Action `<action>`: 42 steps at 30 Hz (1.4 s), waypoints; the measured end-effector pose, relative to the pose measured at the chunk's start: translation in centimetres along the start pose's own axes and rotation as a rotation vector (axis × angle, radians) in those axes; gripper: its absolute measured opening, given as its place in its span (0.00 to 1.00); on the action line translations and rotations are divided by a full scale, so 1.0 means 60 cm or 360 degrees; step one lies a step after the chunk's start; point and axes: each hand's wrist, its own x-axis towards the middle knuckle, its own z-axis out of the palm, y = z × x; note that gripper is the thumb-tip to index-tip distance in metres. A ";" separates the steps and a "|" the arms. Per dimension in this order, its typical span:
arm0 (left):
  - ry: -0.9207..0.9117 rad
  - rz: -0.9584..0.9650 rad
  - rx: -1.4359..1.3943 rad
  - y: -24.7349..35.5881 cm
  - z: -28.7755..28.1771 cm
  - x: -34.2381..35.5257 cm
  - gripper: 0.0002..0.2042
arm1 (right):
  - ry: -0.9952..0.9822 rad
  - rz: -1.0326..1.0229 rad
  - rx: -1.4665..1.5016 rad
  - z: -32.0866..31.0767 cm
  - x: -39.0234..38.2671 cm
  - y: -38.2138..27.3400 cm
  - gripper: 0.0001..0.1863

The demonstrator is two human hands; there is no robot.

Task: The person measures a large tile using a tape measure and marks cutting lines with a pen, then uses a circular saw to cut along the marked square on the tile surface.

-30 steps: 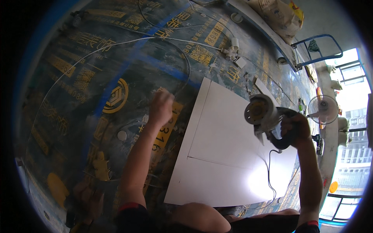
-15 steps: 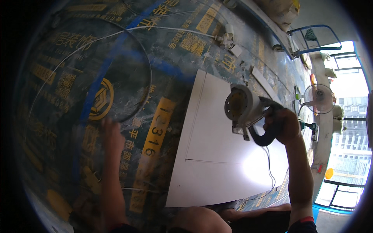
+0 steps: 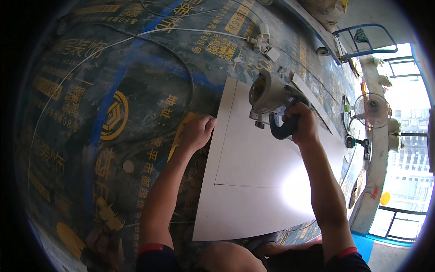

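A large white board [image 3: 253, 167] with thin pencil lines lies before me, its near end by my knees. My right hand [image 3: 302, 121] is wrapped round the dark handle of a grey circular saw [image 3: 270, 93], held above the far part of the board. The saw's round housing faces left. At the board's left edge is my left hand [image 3: 197, 132], its fingers curled in and pinching at that edge; the fingertips are partly hidden. A bright patch of light washes out the board's right side.
A dark cable [image 3: 192, 81] curves over the green printed floor sheet [image 3: 149, 86], beside a thin white cable [image 3: 104, 49]. A narrow white strip [image 3: 312, 102] lies beyond the board. At right are a cordless drill [image 3: 358, 142], a fan [image 3: 372, 106] and a blue-framed trolley [image 3: 367, 40].
My left hand has moved right, from over the floor sheet to the board's edge. The saw has shifted left and farther away with my right hand. The dark cable has moved right.
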 end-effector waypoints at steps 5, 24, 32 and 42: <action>-0.0015 -0.0023 -0.0130 0.005 -0.002 0.003 0.22 | 0.0011 -0.0161 -0.0008 0.025 0.018 0.015 0.05; -0.0037 -0.0114 -0.0254 0.002 -0.008 0.001 0.20 | 0.0008 -0.0367 0.0002 0.049 0.088 0.077 0.04; 0.0012 -0.0041 -0.0218 -0.006 -0.004 0.002 0.19 | 0.0085 -0.0381 -0.0039 0.063 0.090 0.078 0.02; 0.0031 -0.0032 -0.0188 -0.005 -0.006 0.001 0.20 | 0.0093 -0.0348 -0.0038 0.068 0.093 0.080 0.01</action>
